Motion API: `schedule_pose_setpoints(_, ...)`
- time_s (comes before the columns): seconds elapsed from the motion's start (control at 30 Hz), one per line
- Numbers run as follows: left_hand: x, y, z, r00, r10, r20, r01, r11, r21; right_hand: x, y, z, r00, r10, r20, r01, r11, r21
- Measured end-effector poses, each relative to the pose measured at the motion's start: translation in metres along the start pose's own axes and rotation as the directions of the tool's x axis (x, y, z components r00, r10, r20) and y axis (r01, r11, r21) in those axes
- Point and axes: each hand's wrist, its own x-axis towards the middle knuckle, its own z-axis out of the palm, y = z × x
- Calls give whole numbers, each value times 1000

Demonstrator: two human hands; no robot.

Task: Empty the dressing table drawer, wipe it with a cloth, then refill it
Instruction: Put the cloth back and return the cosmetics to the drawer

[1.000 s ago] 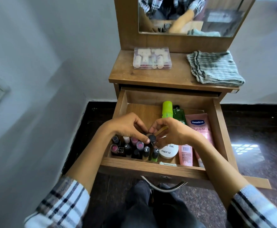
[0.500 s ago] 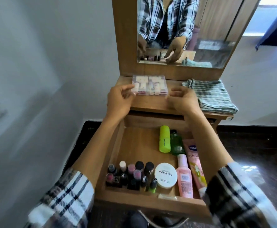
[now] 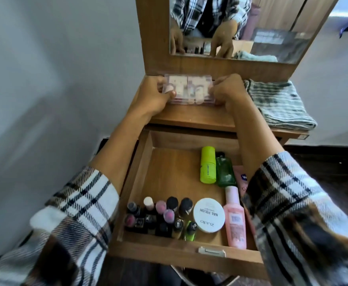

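Lime-green tube [image 3: 208, 164], pink bottle [image 3: 235, 218], grey-striped cloth [image 3: 278, 104], plaid sleeves [image 3: 76, 209].

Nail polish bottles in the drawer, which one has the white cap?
The bottle in the back row, second from the left; its cap is white, while the other caps are black, pink or dark.

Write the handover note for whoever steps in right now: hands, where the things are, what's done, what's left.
Left hand and right hand: each grips one end of the clear plastic case on the dressing table top.
Folded striped cloth lies on the top, right of the case, untouched.
Drawer is pulled open and holds nail polish bottles, a white nail polish jar, a pink bottle, a lime bottle and a green bottle.
Done or left: whether the drawer has been wiped cannot be told; the case is still out of the drawer.
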Motion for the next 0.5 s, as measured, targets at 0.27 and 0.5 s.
schedule_pose_setpoints(0.27,-68,24,-18,998,-64,12,65,985,-162,-56,-1,-21,993,83,-82,-86,996,-36)
schedule_pose_setpoints(0.5,-140,45,-48,994,-113,4,111,965,-236,-140,22,-27,986,164,40,-168,970,175)
